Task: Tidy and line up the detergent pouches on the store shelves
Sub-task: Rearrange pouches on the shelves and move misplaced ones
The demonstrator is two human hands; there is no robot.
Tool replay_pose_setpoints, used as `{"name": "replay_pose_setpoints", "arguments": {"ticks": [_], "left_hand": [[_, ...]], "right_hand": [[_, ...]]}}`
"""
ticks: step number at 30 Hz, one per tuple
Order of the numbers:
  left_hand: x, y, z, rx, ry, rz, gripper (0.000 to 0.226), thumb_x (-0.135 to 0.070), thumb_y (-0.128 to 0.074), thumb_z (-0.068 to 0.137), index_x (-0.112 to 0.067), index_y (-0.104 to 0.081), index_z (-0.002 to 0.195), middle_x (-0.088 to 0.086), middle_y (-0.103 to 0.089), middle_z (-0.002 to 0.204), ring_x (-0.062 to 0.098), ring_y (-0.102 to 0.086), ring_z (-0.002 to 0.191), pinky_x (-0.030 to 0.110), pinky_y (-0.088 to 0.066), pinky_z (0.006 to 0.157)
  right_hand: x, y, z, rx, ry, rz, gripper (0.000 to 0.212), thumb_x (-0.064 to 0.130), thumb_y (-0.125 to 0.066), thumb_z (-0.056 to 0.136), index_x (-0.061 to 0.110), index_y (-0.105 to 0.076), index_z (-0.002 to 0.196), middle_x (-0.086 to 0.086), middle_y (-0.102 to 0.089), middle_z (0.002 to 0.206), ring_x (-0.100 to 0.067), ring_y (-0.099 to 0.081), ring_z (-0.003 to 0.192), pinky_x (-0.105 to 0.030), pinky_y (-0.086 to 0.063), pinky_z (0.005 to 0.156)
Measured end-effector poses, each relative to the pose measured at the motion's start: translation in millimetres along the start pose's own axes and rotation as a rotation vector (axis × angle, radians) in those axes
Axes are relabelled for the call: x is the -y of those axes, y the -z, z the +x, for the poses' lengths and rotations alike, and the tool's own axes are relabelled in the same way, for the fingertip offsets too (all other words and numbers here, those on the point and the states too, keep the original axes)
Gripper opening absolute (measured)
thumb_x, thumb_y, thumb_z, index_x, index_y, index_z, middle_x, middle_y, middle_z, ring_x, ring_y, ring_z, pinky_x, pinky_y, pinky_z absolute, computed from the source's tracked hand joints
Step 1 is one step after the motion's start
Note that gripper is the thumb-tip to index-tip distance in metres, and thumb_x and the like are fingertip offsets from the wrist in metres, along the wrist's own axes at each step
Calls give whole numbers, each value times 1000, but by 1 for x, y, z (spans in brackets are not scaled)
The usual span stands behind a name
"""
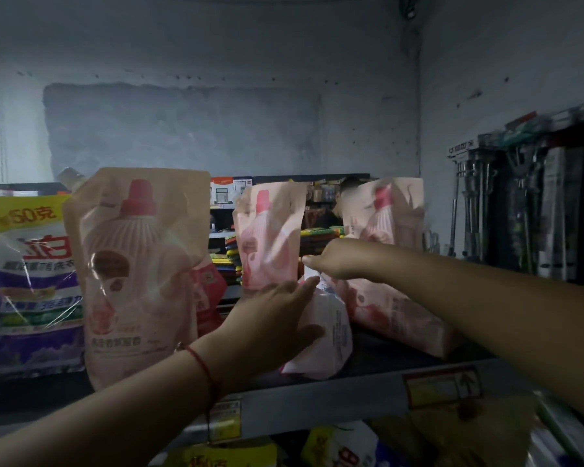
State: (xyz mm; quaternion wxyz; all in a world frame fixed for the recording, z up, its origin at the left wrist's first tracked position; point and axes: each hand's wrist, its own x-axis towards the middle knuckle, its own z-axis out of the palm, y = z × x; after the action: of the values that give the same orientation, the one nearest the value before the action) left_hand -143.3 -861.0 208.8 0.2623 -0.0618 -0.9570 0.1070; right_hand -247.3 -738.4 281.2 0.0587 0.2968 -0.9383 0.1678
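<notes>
Flat against the pale side of a small pink pouch (324, 335) the left hand (270, 323) is laid, fingers straight and reaching up toward the pouch's narrow top, thumb spread low across its front; nothing is curled round it. That top is taken by the right hand (338, 259), whose fingers are bent over the white strip there, though it cannot be told for certain whether the strip is pinched or only touched, since the fingertips are turned away from the camera. This pouch is seen standing edge-on near the front lip of the dark shelf (378, 345), between two upright pink pouches. Just behind it a mid-sized pink pouch (268, 237) is stood upright, its lower edge hidden by the left hand. To the right a blurred pink pouch (395, 264) is leaned back, its base pushed out toward the shelf edge. At the left a large pink pouch (139, 278) with a printed bottle and a corner spout is stood at the shelf front, and a red pouch (208, 294) is partly hidden behind it. Further left a purple and yellow detergent bag (34, 281) is stood, touching the large pouch. A red string bracelet (204, 372) is worn on the left wrist. Yellow price labels (440, 385) are fixed along the shelf rail, and packaged tools (520, 200) are hung at the far right
</notes>
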Motion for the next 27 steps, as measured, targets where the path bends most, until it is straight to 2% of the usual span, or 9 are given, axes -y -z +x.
{"name": "replay_pose_setpoints", "arguments": {"ticks": [3,5,7,9,13,16,18,23,27], "left_hand": [[-4,-7,-2,-20,3,-61,76,-51,-52,97,-30,-11,157,-3,-42,148,18,-48,126,35,-47,99],[-5,-10,-5,-35,6,-103,75,-50,-53,97,-30,-12,156,-4,-41,148,17,-50,124,31,-47,96],[-4,-14,-6,-53,5,-112,74,-49,-54,96,-30,-15,156,-5,-42,146,16,-52,121,28,-45,92],[-4,-17,-4,-81,-1,-108,73,-49,-57,95,-30,-18,155,-4,-45,144,17,-54,118,28,-46,89],[-9,-23,-5,-84,27,-102,71,-44,-57,96,-30,-19,154,-3,-43,142,20,-54,117,33,-49,89],[-10,-29,-10,-98,29,-100,69,-41,-55,97,-33,-19,155,-3,-41,142,20,-53,115,32,-47,87],[-9,-32,-12,-96,41,-109,69,-41,-55,97,-35,-18,156,-3,-40,143,19,-52,115,35,-49,89],[-14,-32,-12,-95,54,-96,67,-38,-56,98,-36,-21,155,-3,-38,146,21,-54,116,37,-51,88],[-16,-28,-18,-81,42,-98,65,-35,-54,98,-37,-20,154,-4,-35,148,21,-53,118,36,-52,87]], "right_hand": [[10,1,9,26,-30,-29,52,50,-39,101,10,-49,70,-7,-55,76,-17,-47,62,-26,-39,59],[19,0,13,59,-53,-44,55,52,-38,100,2,-61,103,-15,-65,104,-22,-57,76,-31,-49,76],[27,-1,17,75,-68,-62,59,50,-36,101,3,-51,134,-18,-60,125,-26,-60,91,-34,-49,84],[33,-2,25,101,-70,-122,55,43,-33,104,5,-40,144,-16,-49,139,-28,-56,114,-34,-44,91],[35,-15,51,85,-77,-319,43,32,-46,98,9,-49,134,-11,-55,102,-29,-58,98,-35,-49,80],[34,-27,57,-30,-117,-401,38,26,-51,98,10,-50,132,-11,-54,126,-32,-52,120,-40,-47,98],[34,-29,57,-40,-131,-416,39,25,-51,99,10,-48,135,-11,-51,134,-32,-49,124,-41,-46,101],[31,-26,68,26,-105,-411,45,31,-54,95,14,-48,136,-10,-54,129,-33,-54,118,-39,-50,90],[24,-24,63,16,-144,-321,38,26,-50,96,12,-51,132,-11,-55,128,-32,-54,118,-39,-49,94]]}}
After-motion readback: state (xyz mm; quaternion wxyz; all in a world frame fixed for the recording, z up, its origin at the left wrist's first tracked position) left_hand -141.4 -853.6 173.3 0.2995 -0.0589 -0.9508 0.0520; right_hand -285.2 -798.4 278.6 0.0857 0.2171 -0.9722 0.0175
